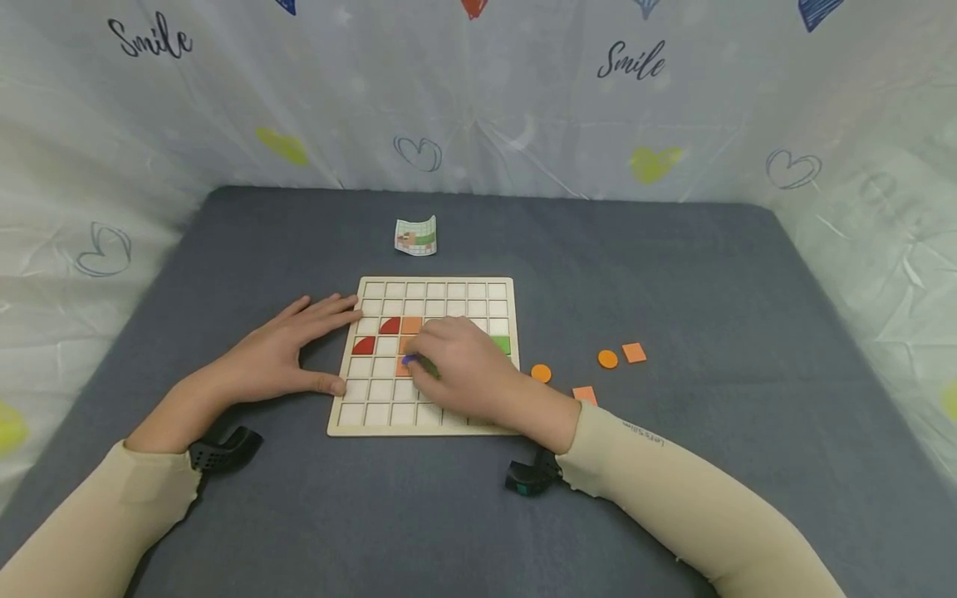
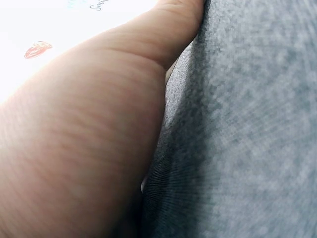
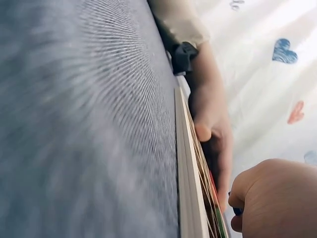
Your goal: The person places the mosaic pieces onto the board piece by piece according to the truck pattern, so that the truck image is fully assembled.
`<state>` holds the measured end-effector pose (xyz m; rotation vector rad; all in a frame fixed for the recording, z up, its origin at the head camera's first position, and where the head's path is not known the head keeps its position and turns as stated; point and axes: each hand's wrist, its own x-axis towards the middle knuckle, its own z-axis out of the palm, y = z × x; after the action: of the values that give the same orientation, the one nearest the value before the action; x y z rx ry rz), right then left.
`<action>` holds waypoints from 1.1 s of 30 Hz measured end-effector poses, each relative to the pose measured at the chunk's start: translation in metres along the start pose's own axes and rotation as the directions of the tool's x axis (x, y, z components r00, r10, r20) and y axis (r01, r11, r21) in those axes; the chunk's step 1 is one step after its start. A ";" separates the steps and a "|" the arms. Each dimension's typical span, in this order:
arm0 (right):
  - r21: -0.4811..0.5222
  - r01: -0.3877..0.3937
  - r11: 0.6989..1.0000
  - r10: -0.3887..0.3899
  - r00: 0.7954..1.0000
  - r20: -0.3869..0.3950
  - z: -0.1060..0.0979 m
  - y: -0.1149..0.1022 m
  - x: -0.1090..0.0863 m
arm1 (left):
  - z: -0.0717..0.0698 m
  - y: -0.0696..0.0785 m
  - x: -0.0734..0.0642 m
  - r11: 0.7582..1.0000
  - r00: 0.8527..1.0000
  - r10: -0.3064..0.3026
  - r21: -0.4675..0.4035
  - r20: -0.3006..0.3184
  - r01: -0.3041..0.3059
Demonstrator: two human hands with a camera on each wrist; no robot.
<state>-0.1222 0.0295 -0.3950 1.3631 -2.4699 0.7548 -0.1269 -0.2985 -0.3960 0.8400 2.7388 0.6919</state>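
Observation:
A pale wooden grid board lies on the dark cloth. My left hand rests at its left edge, fingers stretched out and thumb touching the lower side. Over the middle of the board, my right hand pinches a small blue piece between thumb and finger. Red quarter-round pieces and orange squares sit in cells on the left. A green square lies in a cell near the right edge. My right hand hides several middle cells.
Right of the board lie orange discs and orange squares, one partly behind my right forearm. A small curled pattern card stands beyond the board. A printed white curtain surrounds the table.

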 end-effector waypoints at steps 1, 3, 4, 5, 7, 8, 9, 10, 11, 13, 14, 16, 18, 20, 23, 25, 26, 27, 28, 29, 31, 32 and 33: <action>0.001 0.002 1.000 -0.002 1.000 0.001 0.002 -0.001 0.002 | 0.000 0.000 0.000 1.000 1.000 0.003 0.000 -0.001 -0.003; 0.004 0.000 1.000 0.000 1.000 0.003 0.004 -0.004 0.006 | 0.001 -0.001 0.000 1.000 1.000 0.005 0.001 -0.008 -0.005; 0.008 -0.002 1.000 0.002 1.000 0.004 0.005 -0.004 0.008 | 0.002 -0.002 0.000 1.000 1.000 0.007 0.003 -0.009 -0.007; 0.009 -0.003 1.000 0.003 1.000 0.006 0.006 -0.005 0.010 | 0.002 -0.002 0.000 1.000 1.000 0.009 0.004 -0.013 -0.009; 0.006 -0.004 1.000 0.004 1.000 0.006 0.009 -0.007 0.014 | 0.003 -0.002 0.000 1.000 1.000 0.012 0.008 -0.013 -0.012; 0.001 -0.004 1.000 0.004 1.000 0.008 0.010 -0.007 0.016 | 0.003 -0.003 0.000 1.000 1.000 0.014 0.010 -0.014 -0.014; -0.004 -0.004 1.000 0.004 1.000 0.012 0.011 -0.008 0.018 | 0.003 -0.003 0.000 1.000 1.000 0.018 0.011 -0.011 -0.018; -0.008 -0.006 1.000 0.006 1.000 0.017 0.012 -0.009 0.020 | 0.003 -0.003 0.000 1.000 1.000 0.019 0.010 -0.011 -0.019; -0.017 -0.009 1.000 0.010 1.000 0.023 0.013 -0.009 0.022 | 0.004 -0.003 0.000 1.000 1.000 0.023 0.010 -0.016 -0.023; -0.034 -0.019 0.999 0.020 0.999 0.035 0.016 -0.009 0.025 | 0.004 -0.003 0.000 1.000 1.000 0.027 0.011 -0.013 -0.027; -0.040 -0.025 0.999 0.026 0.999 0.039 0.017 -0.009 0.027 | 0.004 -0.003 0.000 1.000 0.999 0.029 0.012 -0.014 -0.028; -0.049 -0.035 0.998 0.038 0.998 0.044 0.019 -0.008 0.030 | 0.004 -0.004 0.000 1.000 0.999 0.027 0.012 -0.022 -0.027; -0.055 -0.043 0.998 0.046 0.998 0.047 0.020 -0.007 0.033 | 0.004 -0.005 0.000 1.000 1.000 0.019 0.013 -0.025 -0.019; -0.056 -0.050 0.997 0.052 0.997 0.051 0.021 -0.006 0.034 | 0.004 -0.005 0.000 1.000 0.999 0.014 0.010 -0.031 -0.013; -0.054 -0.053 0.997 0.056 0.997 0.055 0.021 -0.005 0.035 | 0.004 -0.005 0.001 1.000 0.999 0.018 0.013 -0.030 -0.017; -0.048 -0.053 0.997 0.055 0.997 0.052 0.021 -0.005 0.035 | 0.003 -0.004 0.001 1.000 0.999 0.025 0.014 -0.032 -0.025; -0.045 -0.051 0.998 0.053 0.997 0.050 0.021 -0.004 0.035 | 0.003 -0.004 0.001 0.999 0.999 0.031 0.016 -0.033 -0.030; -0.042 -0.051 0.998 0.053 0.997 0.048 0.021 -0.004 0.036 | 0.003 -0.003 0.000 0.999 0.999 0.034 0.017 -0.031 -0.033; -0.037 -0.051 0.998 0.053 0.997 0.047 0.021 -0.004 0.036 | 0.002 -0.003 0.000 0.999 0.999 0.036 0.018 -0.028 -0.036; -0.034 -0.053 0.998 0.054 0.997 0.049 0.021 -0.004 0.036 | 0.002 -0.002 0.000 0.999 0.999 0.036 0.017 -0.027 -0.036; -0.030 -0.058 0.998 0.060 0.997 0.053 0.022 -0.004 0.036 | 0.001 -0.001 -0.001 0.999 0.999 0.037 0.014 -0.023 -0.037; -0.029 -0.061 0.998 0.063 0.996 0.057 0.022 -0.004 0.036 | 0.001 0.000 -0.001 0.999 0.999 0.037 0.015 -0.020 -0.036; -0.028 -0.064 0.998 0.066 0.996 0.061 0.023 -0.004 0.036 | 0.001 0.000 -0.001 0.999 0.999 0.033 0.016 -0.017 -0.033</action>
<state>-0.1377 -0.0104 -0.3974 1.3222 -2.5737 0.7020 -0.1261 -0.2989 -0.3973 0.8886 2.7544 0.6882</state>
